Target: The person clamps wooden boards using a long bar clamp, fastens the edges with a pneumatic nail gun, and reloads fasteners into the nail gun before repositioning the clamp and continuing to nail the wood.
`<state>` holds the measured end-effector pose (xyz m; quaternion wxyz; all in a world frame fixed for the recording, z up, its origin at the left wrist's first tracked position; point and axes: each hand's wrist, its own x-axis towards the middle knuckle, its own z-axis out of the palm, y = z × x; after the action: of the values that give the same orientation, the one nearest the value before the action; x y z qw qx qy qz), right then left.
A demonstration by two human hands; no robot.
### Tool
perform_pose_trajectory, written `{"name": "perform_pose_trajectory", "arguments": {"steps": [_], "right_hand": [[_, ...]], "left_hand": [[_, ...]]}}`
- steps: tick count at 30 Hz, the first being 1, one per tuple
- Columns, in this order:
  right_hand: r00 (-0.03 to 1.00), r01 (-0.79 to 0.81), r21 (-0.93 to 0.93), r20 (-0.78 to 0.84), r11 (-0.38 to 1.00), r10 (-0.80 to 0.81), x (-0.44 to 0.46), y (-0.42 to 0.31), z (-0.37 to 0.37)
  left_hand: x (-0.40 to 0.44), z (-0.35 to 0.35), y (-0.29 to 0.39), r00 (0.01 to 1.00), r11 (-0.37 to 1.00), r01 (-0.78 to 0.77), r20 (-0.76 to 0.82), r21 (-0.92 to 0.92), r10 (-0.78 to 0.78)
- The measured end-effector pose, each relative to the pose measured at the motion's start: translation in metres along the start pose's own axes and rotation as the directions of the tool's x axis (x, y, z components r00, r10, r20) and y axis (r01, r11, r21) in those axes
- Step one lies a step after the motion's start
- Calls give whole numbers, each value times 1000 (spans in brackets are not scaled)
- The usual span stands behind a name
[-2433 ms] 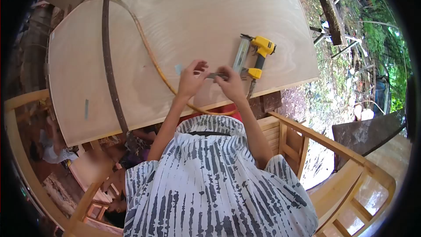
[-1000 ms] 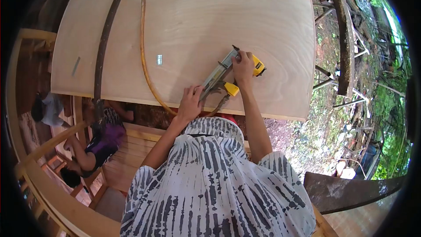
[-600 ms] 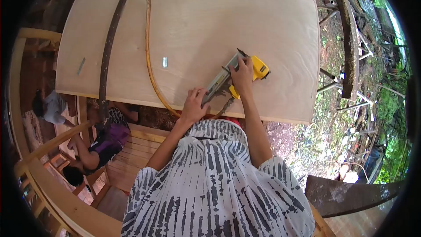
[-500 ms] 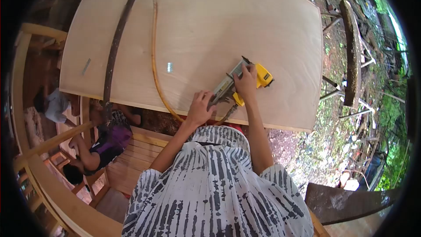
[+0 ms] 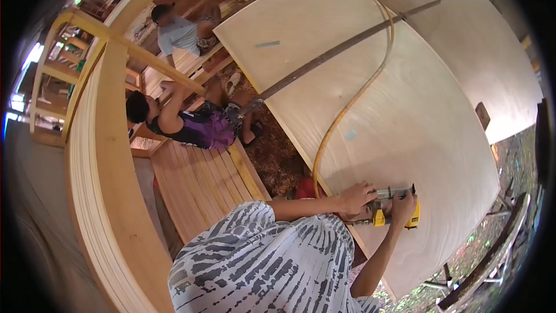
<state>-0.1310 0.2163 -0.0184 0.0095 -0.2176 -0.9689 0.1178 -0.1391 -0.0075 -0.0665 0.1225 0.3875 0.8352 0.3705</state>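
A yellow nail gun (image 5: 413, 216) with a grey metal magazine lies on a pale plywood sheet (image 5: 405, 139). My right hand (image 5: 402, 206) is closed round its front end, fingers on the magazine near the nose. At the magazine's rear end, my left hand (image 5: 358, 197) rests with bent fingers against the metal. An orange-yellow hose (image 5: 347, 107) curves over the sheet to its near edge. A small strip of staples (image 5: 351, 135) lies on the sheet near the hose.
A dark narrow bar (image 5: 336, 55) crosses the sheet. Two people sit to the left, one in a purple and black top (image 5: 205, 129), another in a light shirt (image 5: 179, 36). Wooden furniture frames (image 5: 130, 220) and a slatted wooden seat (image 5: 200, 182) stand at the left.
The view has swung left, bringing the two people nearer the centre. Since the oldest frame, both hands have moved onto the nail gun, which has turned; in the latest frames they stay on it.
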Motion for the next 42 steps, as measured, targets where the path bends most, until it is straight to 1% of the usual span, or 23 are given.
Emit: {"name": "perform_pose_trajectory", "arguments": {"steps": [2, 4, 6, 9, 11, 16, 17, 19, 20, 21, 22, 23, 24, 25, 26, 28, 32, 34, 35, 37, 39, 41, 42], "right_hand": [[995, -7, -3, -101, 1000, 6, -5, -3, -1], [994, -1, -28, -109, 1000, -2, -9, -4, 5], [968, 89, -11, -233, 996, -89, -16, 2, 16], [942, 163, -43, -292, 986, -168, -20, 16, 33], [933, 192, -29, -304, 981, -192, -23, 21, 38], [919, 277, 2, -292, 961, -264, -27, 19, 34], [887, 356, 10, -320, 935, -334, -23, 22, 39], [845, 460, 73, -343, 885, -411, -21, 28, 44], [897, 396, 178, -283, 901, -338, -27, 38, 56], [889, 401, 160, -304, 902, -341, -28, 43, 64], [921, 337, 245, -287, 909, -264, -31, 21, 40], [950, 276, 220, -207, 936, -232, -27, 32, 54], [934, 286, 215, -281, 934, -221, -23, 27, 55], [955, 234, 126, -218, 964, -203, -20, 20, 48], [935, 259, 115, -277, 959, -220, -18, 9, 43], [936, 222, 69, -296, 973, -192, -13, -13, 29], [908, 209, 38, -379, 977, -179, -4, -22, 22], [946, 170, 47, -286, 984, -150, -2, -18, 24], [935, 210, -11, -291, 978, -204, -2, -14, 29], [928, 235, -33, -288, 971, -235, -10, -16, 27], [918, 264, -67, -290, 962, -272, -20, -18, 22], [919, 218, -98, -314, 971, -238, -31, -24, 18], [911, 220, -112, -331, 969, -245, -32, -23, 15]], "left_hand": [[-5, 6, -5, 999, 999, 38, -13, 17, -38], [-8, 1, -9, 999, 999, 49, -8, 5, -49], [-12, -5, -11, 998, 998, 60, -1, -7, -60], [-16, -11, -9, 996, 997, 73, 40, 9, -74], [-17, -10, -10, 999, 999, 33, -9, -4, -33], [-15, -15, -5, 996, 997, 75, 45, 26, -76], [-14, -14, -3, 995, 996, 85, 56, 33, -87], [-15, 1, -13, 999, 1000, 24, -41, -18, -24], [-14, -16, -4, 999, 996, 3, -54, -90, -8], [-11, 3, -20, 998, 984, 39, 54, -176, -30], [-9, -3, -17, 1000, 995, -10, 15, -99, 11], [-7, -21, -7, 998, 996, 33, 55, -79, -29], [-4, -22, -10, 990, 987, 111, 98, -119, -100], [-5, -24, -13, 993, 990, 100, 71, -95, -94], [-3, -34, -12, 994, 991, 83, 85, -100, -75], [-3, -39, -12, 993, 992, 67, 109, -111, -54], [6, -46, -16, 987, 986, 112, 129, -127, -96], [21, -39, -22, 983, 920, 181, 66, -348, -169], [32, -34, -26, 983, 921, 181, 68, -345, -168], [60, -24, -32, 980, 872, 142, -56, -469, -190], [85, -21, -27, 969, 831, 172, -59, -530, -238], [109, -16, -17, 959, 784, 186, -66, -592, -277], [124, -13, -15, 952, 778, 288, 81, -559, -295]]}}
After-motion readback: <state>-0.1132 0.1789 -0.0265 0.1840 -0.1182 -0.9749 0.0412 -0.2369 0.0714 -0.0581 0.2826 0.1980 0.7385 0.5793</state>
